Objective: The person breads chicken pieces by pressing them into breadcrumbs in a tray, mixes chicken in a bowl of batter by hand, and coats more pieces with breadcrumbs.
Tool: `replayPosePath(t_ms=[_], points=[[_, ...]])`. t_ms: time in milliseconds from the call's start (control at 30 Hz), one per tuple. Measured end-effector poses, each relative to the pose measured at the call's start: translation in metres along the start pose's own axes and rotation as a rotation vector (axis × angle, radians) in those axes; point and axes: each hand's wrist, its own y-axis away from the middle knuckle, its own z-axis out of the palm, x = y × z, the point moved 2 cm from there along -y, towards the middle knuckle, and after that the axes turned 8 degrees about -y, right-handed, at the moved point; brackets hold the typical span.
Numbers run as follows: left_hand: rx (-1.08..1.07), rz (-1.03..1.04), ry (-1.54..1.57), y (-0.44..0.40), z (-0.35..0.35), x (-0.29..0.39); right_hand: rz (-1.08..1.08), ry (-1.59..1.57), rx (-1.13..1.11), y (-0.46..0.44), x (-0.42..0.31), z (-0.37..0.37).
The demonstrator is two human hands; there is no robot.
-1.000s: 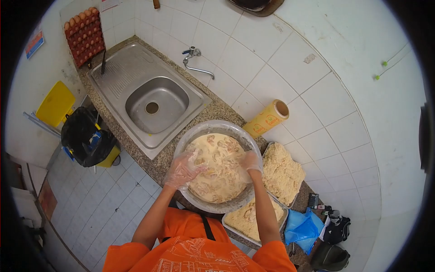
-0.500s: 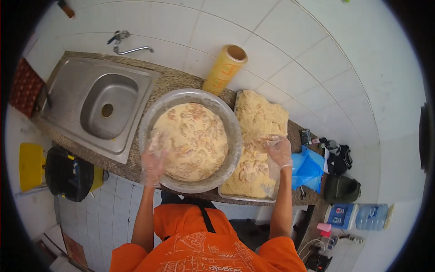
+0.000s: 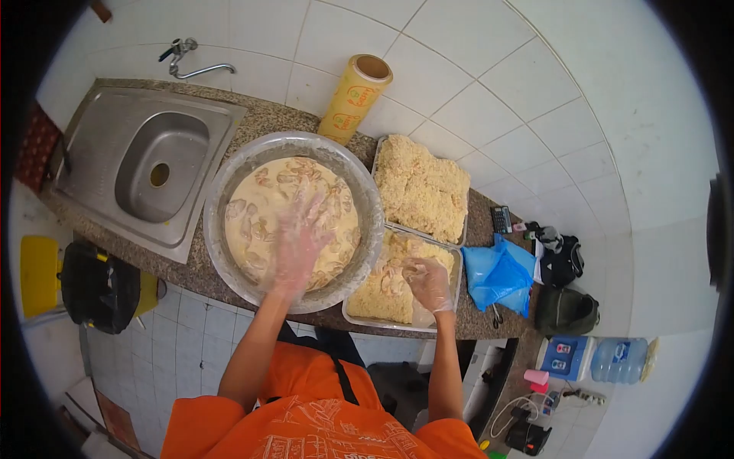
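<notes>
My left hand [image 3: 297, 249], in a clear plastic glove, lies over the bowl with its fingers spread on pieces in pale batter [image 3: 256, 229]. The wide metal bowl [image 3: 219, 256] rests on the granite counter. My right hand [image 3: 428, 283], also gloved, is above the front tray [image 3: 397, 325] of crumbs and coated pieces, its fingers curled near a piece; whether it grips one is unclear. Behind that tray, a second tray is heaped with crumb-coated pieces [image 3: 420, 187].
Left of the bowl is a steel sink [image 3: 164, 164] with a wall tap [image 3: 202, 71]. A yellow film roll [image 3: 355, 99] stands behind the bowl. To the right are a blue bag [image 3: 501, 275], a calculator [image 3: 501, 219], dark bags [image 3: 566, 312] and a water dispenser [image 3: 566, 358].
The view has swung rightward. My right hand has left the bowl and moved over the front tray. My left hand has moved from the bowl's left side to further over the batter.
</notes>
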Motion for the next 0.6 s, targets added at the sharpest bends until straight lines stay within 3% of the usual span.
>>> replayPosePath(t_ms=[133,267,367,400,500,600], points=[[-0.023,0.107,-0.171,-0.016,0.030,-0.041,0.054,-0.284,0.102,-0.006,-0.002,-0.002],[0.116,0.248,-0.392,-0.034,0.051,-0.091,0.037,-0.676,0.193,-0.008,0.000,0.008],[0.248,0.462,-0.517,-0.060,0.041,-0.139,-0.123,-0.705,0.297,-0.005,0.016,0.018],[0.280,0.500,-0.447,-0.061,0.062,-0.137,0.094,-0.810,0.236,-0.003,0.010,0.015],[0.202,0.498,-0.281,-0.046,0.126,-0.093,0.309,-1.585,0.148,0.005,0.041,0.031],[0.067,0.565,-0.490,-0.019,0.166,-0.058,0.441,-1.975,0.019,0.014,0.036,0.012]])
